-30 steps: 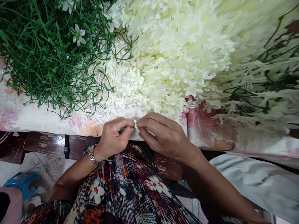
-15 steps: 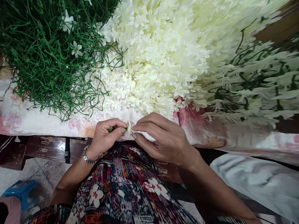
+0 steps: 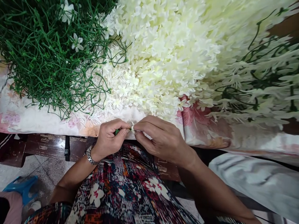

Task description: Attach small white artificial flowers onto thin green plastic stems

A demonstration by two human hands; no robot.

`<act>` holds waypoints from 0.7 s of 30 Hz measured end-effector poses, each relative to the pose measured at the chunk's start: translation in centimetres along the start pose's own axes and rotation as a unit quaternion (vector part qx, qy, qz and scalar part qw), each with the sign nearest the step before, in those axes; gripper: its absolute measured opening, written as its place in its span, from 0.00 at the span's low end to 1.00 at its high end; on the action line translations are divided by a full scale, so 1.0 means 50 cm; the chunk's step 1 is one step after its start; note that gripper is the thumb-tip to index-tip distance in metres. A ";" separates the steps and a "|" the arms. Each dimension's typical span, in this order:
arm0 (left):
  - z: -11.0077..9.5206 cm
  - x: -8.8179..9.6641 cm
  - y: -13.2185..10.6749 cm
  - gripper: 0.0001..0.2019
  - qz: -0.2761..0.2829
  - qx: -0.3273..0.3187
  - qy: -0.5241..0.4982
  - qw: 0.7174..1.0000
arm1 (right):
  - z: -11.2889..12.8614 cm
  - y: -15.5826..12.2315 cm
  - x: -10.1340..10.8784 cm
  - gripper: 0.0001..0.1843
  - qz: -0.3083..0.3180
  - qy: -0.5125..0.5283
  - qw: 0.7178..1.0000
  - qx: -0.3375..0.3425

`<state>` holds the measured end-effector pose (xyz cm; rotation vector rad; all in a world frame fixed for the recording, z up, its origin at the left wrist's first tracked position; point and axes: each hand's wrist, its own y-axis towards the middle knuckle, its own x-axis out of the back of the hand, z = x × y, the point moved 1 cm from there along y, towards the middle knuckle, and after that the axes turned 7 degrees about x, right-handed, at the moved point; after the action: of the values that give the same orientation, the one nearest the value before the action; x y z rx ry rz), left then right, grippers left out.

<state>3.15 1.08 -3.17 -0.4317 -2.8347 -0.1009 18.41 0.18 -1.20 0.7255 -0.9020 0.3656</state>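
Note:
My left hand (image 3: 109, 140) is closed in a pinch on a thin green plastic stem (image 3: 116, 132), with a metal watch on its wrist. My right hand (image 3: 161, 138) pinches a small white artificial flower (image 3: 132, 128) at the stem's tip. The two hands meet fingertip to fingertip just in front of the table's near edge, above my patterned lap. Right behind them lies a big heap of loose cream-white flowers (image 3: 163, 56).
A tangle of bare green stems (image 3: 46, 62) fills the back left. Finished stems carrying white flowers (image 3: 257, 84) lie at the right. All rest on a floral cloth (image 3: 28, 118) over a dark wooden table. A white cloth (image 3: 257, 183) lies lower right, a blue object (image 3: 18, 186) on the floor at left.
Both hands keep their pinches and stay together at the table edge. The view shifts slightly between frames.

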 end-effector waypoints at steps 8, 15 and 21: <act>0.004 -0.005 0.000 0.05 -0.022 -0.029 0.044 0.998 | -0.007 -0.003 -0.015 0.06 -0.020 0.036 0.999 0.003; 0.007 -0.009 0.002 0.05 -0.008 -0.008 0.052 0.999 | -0.007 -0.003 -0.016 0.06 -0.010 0.038 0.999 -0.005; -0.001 0.000 0.002 0.05 0.024 0.020 0.063 0.998 | -0.008 -0.011 0.011 0.10 -0.027 0.066 0.996 -0.044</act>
<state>3.20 1.15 -3.11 -0.4670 -2.6962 -0.0597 19.29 0.06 -1.14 0.6362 -0.7674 0.3200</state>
